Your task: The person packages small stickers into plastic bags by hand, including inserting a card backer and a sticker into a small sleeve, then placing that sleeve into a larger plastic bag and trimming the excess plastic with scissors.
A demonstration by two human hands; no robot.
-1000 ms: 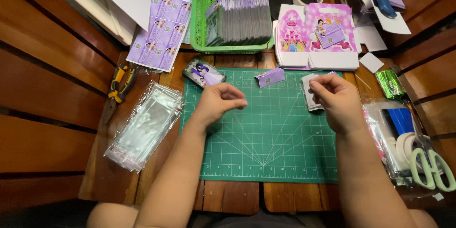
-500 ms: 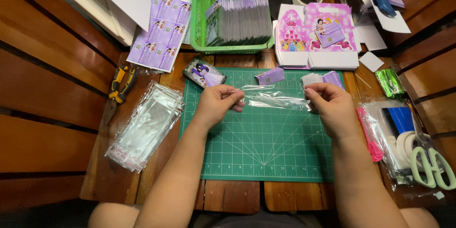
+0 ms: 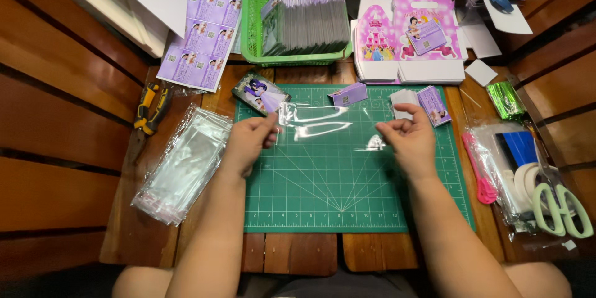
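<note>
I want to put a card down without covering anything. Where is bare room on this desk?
The near half of the green mat, below the clear sleeve both hands hold, is bare. So is the wood strip between the mat and the sleeve stack. The far edge and right side, by the scissors, are crowded.

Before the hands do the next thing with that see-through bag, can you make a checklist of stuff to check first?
1. Left hand pinches one end of the clear plastic bag: ok.
2. Right hand pinches the other end: ok.
3. Bag stretched flat over the green cutting mat: ok.
4. Which end of the bag is open: cannot tell.
5. Small purple cards lie near the right hand: ok.
6. Stack of spare clear bags sits beside the left arm: ok.
</note>
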